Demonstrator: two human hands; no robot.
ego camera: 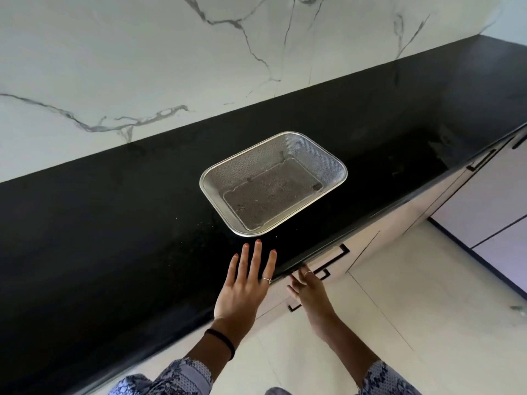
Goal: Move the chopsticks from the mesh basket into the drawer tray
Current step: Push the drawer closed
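A rectangular steel mesh basket (273, 182) stands on the black countertop (114, 238), and nothing lies inside it. No chopsticks are in view. My left hand (245, 283) hovers flat over the counter just in front of the basket, fingers straight and spread, holding nothing. My right hand (306, 290) is lower, below the counter's front edge, with straight fingers against the pale drawer front (322, 265) by its black handle. The drawer front sits flush with the cabinet, so its tray is hidden.
A white marble-patterned wall (171, 67) backs the counter. Pale cabinet fronts with black handles (482, 161) run along below the counter edge to the right. More lilac cabinets (490, 212) stand at the far right over a light tiled floor (413, 323).
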